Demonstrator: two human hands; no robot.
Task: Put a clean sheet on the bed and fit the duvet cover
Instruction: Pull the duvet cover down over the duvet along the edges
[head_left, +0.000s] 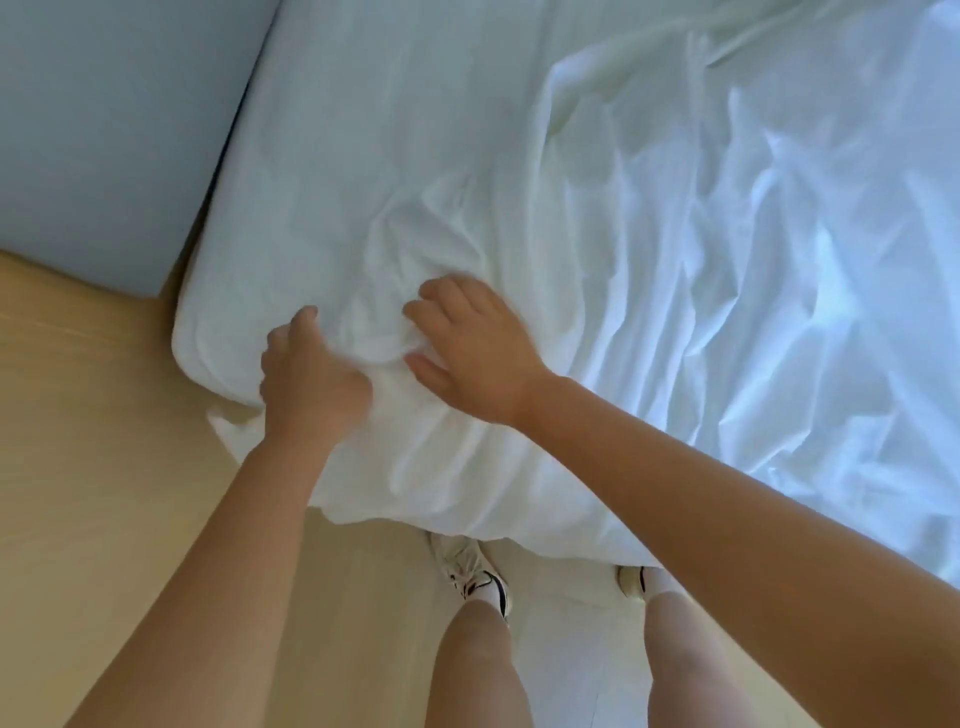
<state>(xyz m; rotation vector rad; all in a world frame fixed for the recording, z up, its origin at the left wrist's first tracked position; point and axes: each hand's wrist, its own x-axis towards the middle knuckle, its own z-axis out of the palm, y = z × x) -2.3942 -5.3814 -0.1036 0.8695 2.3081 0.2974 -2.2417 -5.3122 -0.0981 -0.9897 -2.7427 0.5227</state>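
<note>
Pale wooden floor ran beneath the near corner of the bed, where you stood. The white sheet lay rumpled across it, its long run stretching away to your right, its loose edge hanging below your hands toward your shoes. Your left hand was the nearer to the corner, fingers curled into the cloth just beside it; your right hand, close alongside, seemed to pinch a fold, though blur hid the fingertips. No container showed.
</note>
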